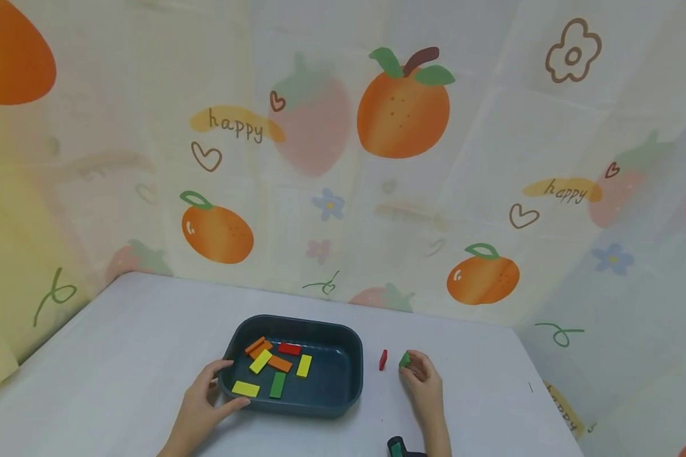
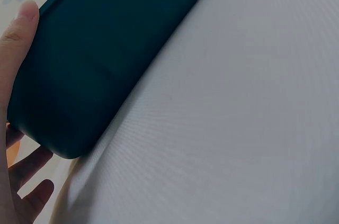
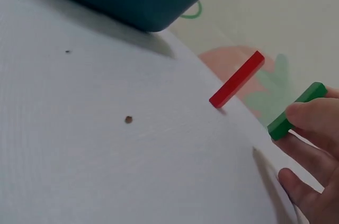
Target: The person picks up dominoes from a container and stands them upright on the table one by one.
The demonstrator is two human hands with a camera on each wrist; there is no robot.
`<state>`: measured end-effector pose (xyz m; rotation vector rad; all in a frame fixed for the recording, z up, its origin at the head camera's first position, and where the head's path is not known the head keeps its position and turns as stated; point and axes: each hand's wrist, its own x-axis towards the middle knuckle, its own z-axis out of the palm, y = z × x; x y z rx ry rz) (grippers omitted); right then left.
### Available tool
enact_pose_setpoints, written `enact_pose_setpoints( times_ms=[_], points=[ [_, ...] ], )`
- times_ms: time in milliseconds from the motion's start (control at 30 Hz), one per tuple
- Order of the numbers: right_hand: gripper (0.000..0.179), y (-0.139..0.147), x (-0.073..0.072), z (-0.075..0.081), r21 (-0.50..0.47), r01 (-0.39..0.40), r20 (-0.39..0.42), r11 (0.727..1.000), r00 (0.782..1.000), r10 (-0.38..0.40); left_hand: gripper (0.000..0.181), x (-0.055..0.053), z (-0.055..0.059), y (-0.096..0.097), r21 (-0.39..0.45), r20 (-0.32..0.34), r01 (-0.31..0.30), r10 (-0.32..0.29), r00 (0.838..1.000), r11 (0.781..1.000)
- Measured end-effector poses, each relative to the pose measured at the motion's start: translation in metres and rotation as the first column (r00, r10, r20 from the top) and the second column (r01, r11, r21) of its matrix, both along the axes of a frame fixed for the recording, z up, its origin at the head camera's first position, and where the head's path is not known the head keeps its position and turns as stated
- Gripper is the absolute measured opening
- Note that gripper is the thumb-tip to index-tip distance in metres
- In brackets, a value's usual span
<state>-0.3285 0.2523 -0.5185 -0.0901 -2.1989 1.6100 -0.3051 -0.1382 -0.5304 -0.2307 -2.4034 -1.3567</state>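
My left hand (image 1: 202, 398) grips the left end of a dark teal rectangular tray (image 1: 351, 374), thumb along the front rim and fingers at the left side. The left wrist view shows the tray's outer wall (image 2: 106, 60) between thumb and fingers. Right of the tray, my right hand (image 1: 425, 379) pinches a green block (image 3: 297, 110) between thumb and fingers, held above the table. A red block (image 3: 237, 79) stands upright on the table between the tray and the right hand, touched by neither.
Inside the tray lie several flat blocks: yellow (image 1: 304, 366), orange (image 1: 280, 363), red (image 1: 289, 349) and green (image 1: 277, 385). A white cloth covers the table (image 1: 166, 330). Behind it hangs a fruit-patterned curtain (image 1: 320, 38). A dark strap-like device (image 1: 397, 446) sits by the right wrist.
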Motion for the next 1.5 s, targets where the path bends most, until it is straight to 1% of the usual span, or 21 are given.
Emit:
enact_pose_setpoints(
  times_ms=[100,200,300,367,400,500,567,633,800,867,933,1133,1333,1500],
  points=[
    [0.03,0.0,-0.003,-0.002,0.035,-0.014,-0.028,0.999,1.0,0.015,0.068,-0.001,0.002,0.0,-0.007,0.0,-0.003,0.003,1.0,1.0],
    [0.029,-0.002,-0.006,-0.004,0.073,-0.026,-0.055,0.997,0.998,0.03,0.069,-0.003,0.005,0.0,-0.018,-0.014,-0.003,0.003,1.0,1.0],
    [0.029,-0.004,-0.008,-0.005,0.087,-0.026,-0.069,0.996,0.997,0.032,0.069,-0.005,0.007,-0.001,-0.03,-0.04,0.001,-0.002,0.999,1.0],
    [0.029,-0.005,-0.009,-0.007,0.093,-0.018,-0.074,0.996,0.997,0.025,0.069,-0.006,0.008,-0.002,-0.032,-0.046,0.005,-0.006,0.999,0.999],
    [0.03,-0.005,-0.008,-0.008,0.1,-0.012,-0.075,0.995,0.997,0.019,0.069,-0.005,0.008,-0.002,-0.029,-0.042,0.008,-0.01,0.999,1.0],
    [0.032,-0.005,-0.005,-0.012,0.109,0.008,-0.074,0.994,0.997,0.0,0.068,-0.002,0.007,-0.003,-0.019,-0.002,0.019,-0.02,1.0,1.0],
    [0.033,-0.004,-0.002,-0.014,0.107,0.008,-0.068,0.994,0.998,0.0,0.068,0.001,0.007,-0.003,-0.005,0.026,0.02,-0.02,0.999,1.0],
    [0.034,-0.001,0.001,-0.016,0.101,0.009,-0.043,0.995,0.999,-0.005,0.068,0.003,0.005,0.0,0.005,0.037,0.016,-0.016,0.999,1.0],
    [0.031,0.009,0.008,-0.012,0.13,0.055,0.018,0.99,0.998,-0.058,0.068,0.004,-0.002,0.012,0.027,0.04,0.016,-0.017,0.999,1.0],
    [0.03,0.012,0.01,-0.01,0.143,0.071,0.029,0.987,0.997,-0.076,0.068,0.004,-0.005,0.016,0.034,0.044,0.021,-0.023,0.999,0.999],
    [0.031,0.013,0.011,-0.009,0.131,0.07,0.032,0.989,0.997,-0.074,0.068,0.003,-0.006,0.017,0.038,0.036,0.024,-0.026,0.999,0.999],
    [0.03,0.005,0.005,-0.011,0.084,0.054,0.023,0.995,0.998,-0.056,0.066,-0.001,-0.002,0.008,0.032,0.02,0.023,-0.024,1.0,0.999],
    [0.031,-0.001,-0.002,-0.015,0.105,0.061,0.042,0.993,0.997,-0.066,0.067,0.0,-0.001,0.001,0.029,0.031,0.02,-0.021,0.999,0.999],
    [0.031,-0.002,-0.005,-0.016,0.136,0.057,0.048,0.989,0.997,-0.064,0.067,-0.001,-0.002,0.0,0.022,0.005,0.013,-0.013,1.0,1.0]
  ],
)
